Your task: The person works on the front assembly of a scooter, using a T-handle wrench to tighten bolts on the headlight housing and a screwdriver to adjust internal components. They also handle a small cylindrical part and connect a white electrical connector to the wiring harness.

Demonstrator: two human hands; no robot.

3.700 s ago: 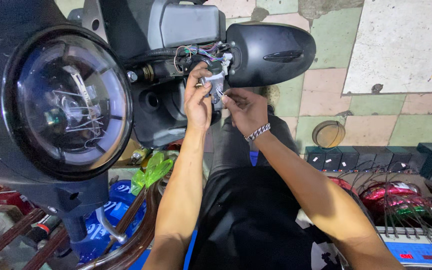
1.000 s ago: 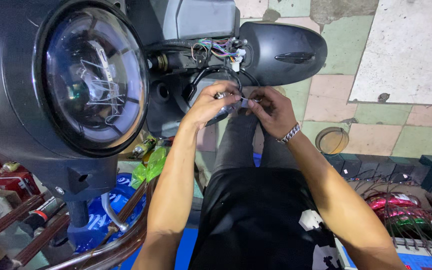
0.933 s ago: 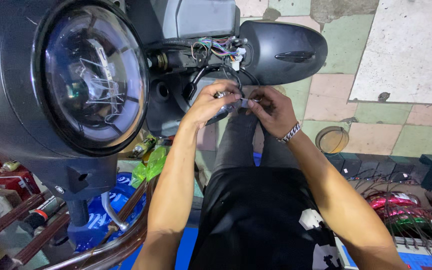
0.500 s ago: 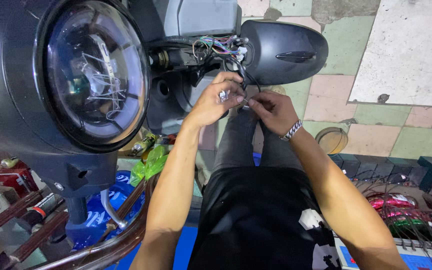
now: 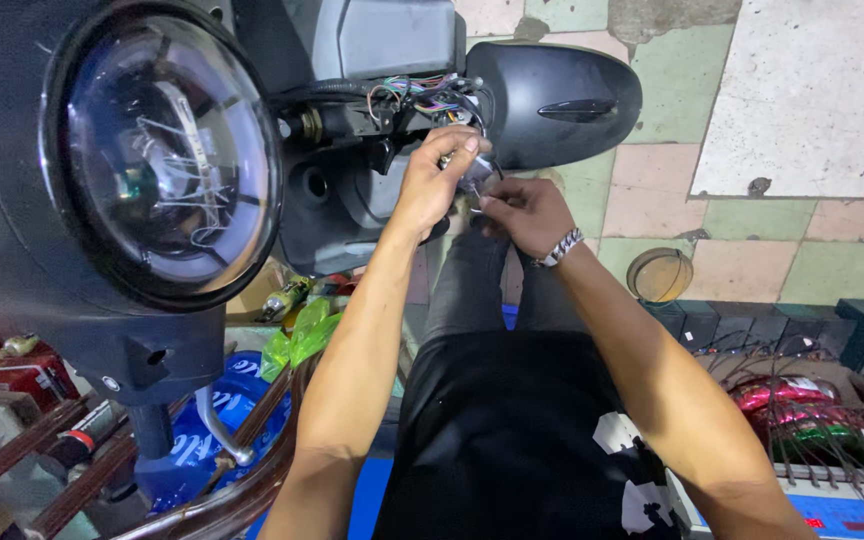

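Pinching a small grey connector [image 5: 474, 176] between thumb and forefinger of the left hand [image 5: 439, 180], fingers [image 5: 469, 146] narrowed tight around it, just below the bundle of coloured wires [image 5: 422, 95] exposed behind the scooter's handlebar. Meeting it from the opposite side, right hand [image 5: 524, 212], fingertips closed on the same connector or on a lead running into it; which of the two, not resolvable at this size. Both hands touching at the workpiece, held close under the black mirror housing [image 5: 557, 100]. Further out: metal bracelet [image 5: 561, 247] on the right wrist; large round headlamp [image 5: 167, 160] at left; tiled floor [image 5: 812, 100] behind; tangled wiring and red parts [image 5: 802, 410] at lower right; blue container [image 5: 214, 435] at lower left.

Judged good practice for the step in hand: steadying the connector body with the left hand, gripping by the plastic shell rather than by the thin leads, keeping pull or push in line with the plug, avoiding strain on the neighbouring wire bundle.
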